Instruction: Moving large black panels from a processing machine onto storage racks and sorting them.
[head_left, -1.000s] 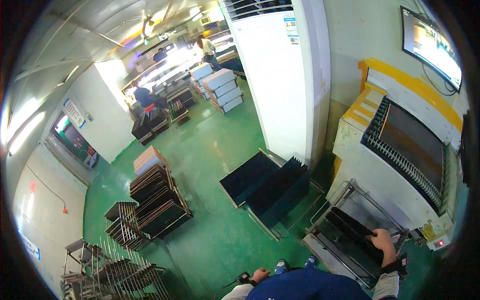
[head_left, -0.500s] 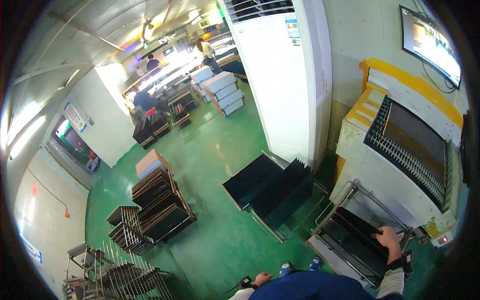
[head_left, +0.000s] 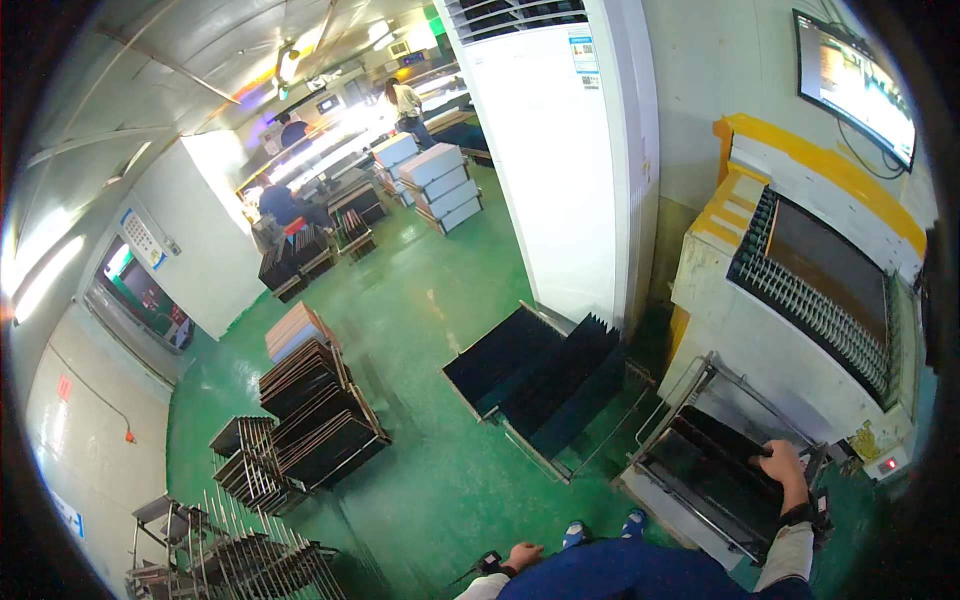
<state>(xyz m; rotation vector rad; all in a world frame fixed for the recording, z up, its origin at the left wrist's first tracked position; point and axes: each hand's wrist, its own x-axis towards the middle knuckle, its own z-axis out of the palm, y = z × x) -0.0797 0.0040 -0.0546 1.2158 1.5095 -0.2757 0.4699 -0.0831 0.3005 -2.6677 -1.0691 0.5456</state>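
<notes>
Black panels [head_left: 722, 445] at lower right, green floor [head_left: 425, 300] gleaming mid-frame, yellow trim [head_left: 840, 163] blazing upper right, dark-blue garment [head_left: 620, 572] bottom centre, white tower unit [head_left: 550, 160] above

I can read no wording from here. A blue-and-white label [head_left: 584, 62] sits high on the tall white cabinet [head_left: 555, 180], a blue-and-white chart [head_left: 143, 239] hangs on the far left wall [head_left: 215, 265], and a small red tag [head_left: 64, 387] and a blue-edged sign [head_left: 67, 516] are on the near left wall [head_left: 95, 460]; any print is too small or blurred for me.
</notes>
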